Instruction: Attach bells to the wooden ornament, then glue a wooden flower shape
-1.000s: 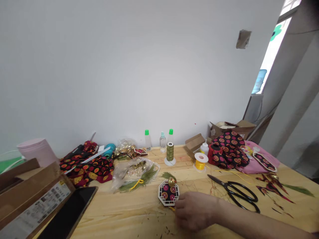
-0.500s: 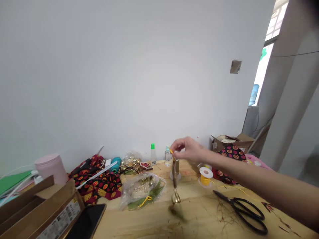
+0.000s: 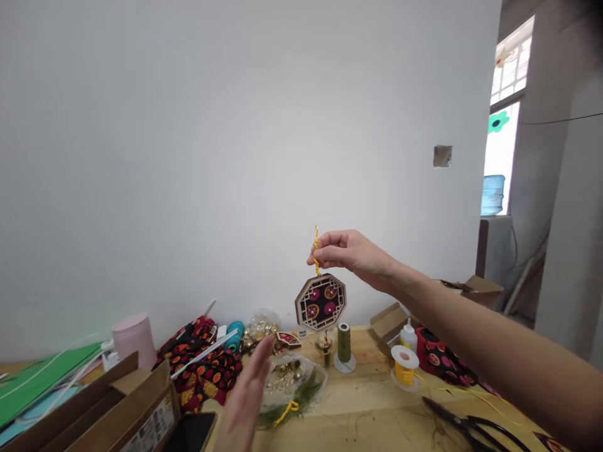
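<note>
My right hand (image 3: 342,251) pinches the knotted yellow cord (image 3: 316,251) of an octagonal hanging ornament (image 3: 321,302). The ornament has a wooden lattice frame over dark fabric with red and orange round motifs and small beads. It hangs face toward me, above the table. Below it a small bell (image 3: 326,344) shows, partly lost against the things behind. My left hand (image 3: 245,395) is raised at the lower middle with straight fingers, seen edge-on and holding nothing. Close behind it lies a clear plastic bag (image 3: 316,370) of gold bells and green tassels.
A green thread spool (image 3: 343,345), a yellow cord spool (image 3: 405,364) and a glue bottle (image 3: 408,336) stand at the back right. Black scissors (image 3: 464,424) lie at the front right. Patterned fabric (image 3: 207,364), a cardboard box (image 3: 155,402) and a phone (image 3: 193,430) are on the left.
The ornament has turned from edge-on to face me and risen with my right hand. My left hand has come into view from below. The view has shifted slightly.
</note>
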Tool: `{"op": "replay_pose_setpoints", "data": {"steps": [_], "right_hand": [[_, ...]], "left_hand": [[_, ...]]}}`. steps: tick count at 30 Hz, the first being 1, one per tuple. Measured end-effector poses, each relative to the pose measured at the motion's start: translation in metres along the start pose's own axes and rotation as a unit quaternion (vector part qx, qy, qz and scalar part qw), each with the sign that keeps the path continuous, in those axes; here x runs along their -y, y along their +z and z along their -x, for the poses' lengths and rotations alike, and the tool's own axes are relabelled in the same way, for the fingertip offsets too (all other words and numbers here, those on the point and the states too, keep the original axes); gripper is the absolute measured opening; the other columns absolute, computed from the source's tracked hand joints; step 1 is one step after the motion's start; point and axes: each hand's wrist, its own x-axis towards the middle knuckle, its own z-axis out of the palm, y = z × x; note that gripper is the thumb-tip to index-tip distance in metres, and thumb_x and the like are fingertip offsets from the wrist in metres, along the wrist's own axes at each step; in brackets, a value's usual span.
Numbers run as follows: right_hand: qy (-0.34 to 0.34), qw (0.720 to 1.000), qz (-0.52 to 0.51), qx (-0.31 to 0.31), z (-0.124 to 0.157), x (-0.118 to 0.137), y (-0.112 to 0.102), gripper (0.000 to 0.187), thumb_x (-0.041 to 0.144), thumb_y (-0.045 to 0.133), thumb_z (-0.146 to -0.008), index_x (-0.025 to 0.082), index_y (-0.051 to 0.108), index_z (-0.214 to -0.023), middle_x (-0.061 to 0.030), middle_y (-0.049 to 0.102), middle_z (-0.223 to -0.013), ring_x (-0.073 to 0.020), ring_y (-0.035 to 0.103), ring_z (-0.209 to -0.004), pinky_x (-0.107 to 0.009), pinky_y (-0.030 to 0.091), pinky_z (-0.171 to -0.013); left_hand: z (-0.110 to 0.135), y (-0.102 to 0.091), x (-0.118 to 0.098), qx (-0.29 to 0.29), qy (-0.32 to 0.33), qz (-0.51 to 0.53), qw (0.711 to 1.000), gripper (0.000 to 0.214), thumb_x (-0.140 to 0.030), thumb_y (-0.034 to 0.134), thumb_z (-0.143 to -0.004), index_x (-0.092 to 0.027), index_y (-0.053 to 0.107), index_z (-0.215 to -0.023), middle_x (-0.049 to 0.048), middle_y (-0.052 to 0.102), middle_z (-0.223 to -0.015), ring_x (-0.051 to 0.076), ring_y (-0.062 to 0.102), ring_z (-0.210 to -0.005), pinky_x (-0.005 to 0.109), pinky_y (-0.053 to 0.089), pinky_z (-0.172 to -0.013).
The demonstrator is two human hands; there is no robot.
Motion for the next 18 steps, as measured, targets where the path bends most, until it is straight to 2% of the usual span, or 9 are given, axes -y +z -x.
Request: {"op": "replay_pose_setpoints", "data": {"steps": [2, 4, 6, 7, 9, 10, 12, 15, 18], "right_hand": [[-0.005, 0.999, -0.028, -0.019, 0.003, -0.003, 0.003, 0.006, 0.019, 0.061, -0.064, 0.016, 0.058, -0.068, -0.0016, 0.064, -0.071, -0.0090, 0.053, -0.065, -0.025, 0.040, -0.068], [-0.011, 0.998, -0.054, -0.037, 0.008, -0.009, 0.003, 0.006, 0.019, 0.062, -0.064, 0.015, 0.058, -0.068, -0.0016, 0.063, -0.071, -0.0089, 0.053, -0.065, -0.025, 0.040, -0.067], [-0.013, 0.995, -0.084, -0.054, 0.014, -0.020, 0.001, 0.006, 0.020, 0.061, -0.065, 0.015, 0.059, -0.068, -0.0018, 0.063, -0.070, -0.0087, 0.053, -0.065, -0.024, 0.040, -0.065], [-0.010, 0.993, -0.101, -0.067, 0.018, -0.028, -0.001, 0.006, 0.020, 0.060, -0.065, 0.015, 0.059, -0.069, -0.0019, 0.063, -0.070, -0.0082, 0.053, -0.064, -0.023, 0.040, -0.064], [0.008, 0.986, -0.138, -0.098, 0.024, -0.046, -0.004, 0.008, 0.020, 0.061, -0.065, 0.014, 0.059, -0.070, -0.0019, 0.064, -0.069, -0.0064, 0.051, -0.058, -0.021, 0.040, -0.061], [0.022, 0.981, -0.158, -0.114, 0.028, -0.056, -0.005, 0.009, 0.020, 0.061, -0.065, 0.014, 0.059, -0.071, -0.0018, 0.064, -0.069, -0.0054, 0.050, -0.055, -0.021, 0.040, -0.059], [0.045, 0.968, -0.204, -0.140, 0.035, -0.072, -0.005, 0.011, 0.019, 0.063, -0.063, 0.013, 0.060, -0.071, -0.0017, 0.063, -0.068, -0.0040, 0.048, -0.051, -0.019, 0.039, -0.056], [0.044, 0.942, -0.278, -0.183, 0.045, -0.084, -0.003, 0.012, 0.019, 0.065, -0.063, 0.013, 0.059, -0.072, -0.0010, 0.063, -0.067, -0.0029, 0.048, -0.050, -0.016, 0.039, -0.054], [0.002, 0.919, -0.317, -0.233, 0.052, -0.082, -0.002, 0.011, 0.019, 0.065, -0.064, 0.013, 0.060, -0.072, 0.0000, 0.063, -0.068, -0.0023, 0.048, -0.051, -0.014, 0.041, -0.054]], "left_hand": [[-0.021, 0.040, 0.004, 0.048, -0.010, 0.043, 0.998, 0.063, -0.057, 0.065, -0.049, -0.020, 0.058, -0.099, 0.0089, 0.055, -0.113, 0.027, 0.040, -0.112, 0.034, 0.033, -0.093], [-0.024, 0.071, 0.008, 0.099, -0.035, 0.066, 0.992, 0.063, -0.063, 0.054, -0.057, -0.017, 0.058, -0.100, 0.0127, 0.060, -0.102, 0.027, 0.053, -0.098, 0.037, 0.042, -0.082], [-0.013, 0.088, 0.015, 0.150, -0.096, 0.116, 0.977, 0.050, -0.055, 0.052, -0.066, -0.018, 0.056, -0.100, 0.0080, 0.064, -0.080, 0.017, 0.061, -0.067, 0.028, 0.048, -0.061], [-0.007, 0.092, 0.019, 0.177, -0.125, 0.124, 0.968, 0.044, -0.051, 0.052, -0.069, -0.019, 0.057, -0.098, 0.0037, 0.062, -0.068, 0.010, 0.056, -0.049, 0.020, 0.044, -0.046], [0.004, 0.094, 0.028, 0.235, -0.172, 0.130, 0.948, 0.036, -0.048, 0.054, -0.070, -0.018, 0.060, -0.088, -0.0042, 0.051, -0.049, 0.001, 0.036, -0.030, 0.012, 0.026, -0.031], [0.007, 0.093, 0.033, 0.263, -0.185, 0.119, 0.939, 0.035, -0.048, 0.053, -0.070, -0.016, 0.061, -0.082, -0.0063, 0.045, -0.044, -0.001, 0.028, -0.028, 0.012, 0.020, -0.029], [0.009, 0.091, 0.045, 0.300, -0.191, 0.099, 0.929, 0.037, -0.050, 0.051, -0.071, -0.015, 0.061, -0.077, -0.0076, 0.039, -0.039, -0.001, 0.022, -0.028, 0.012, 0.016, -0.029], [0.006, 0.092, 0.067, 0.333, -0.163, 0.090, 0.924, 0.038, -0.052, 0.053, -0.068, -0.018, 0.061, -0.084, -0.0074, 0.041, -0.039, 0.000, 0.024, -0.030, 0.012, 0.016, -0.032], [0.004, 0.092, 0.090, 0.357, -0.167, 0.134, 0.909, 0.046, -0.056, 0.056, -0.062, -0.022, 0.060, -0.093, -0.0077, 0.042, -0.040, 0.000, 0.026, -0.033, 0.013, 0.018, -0.035]]}}
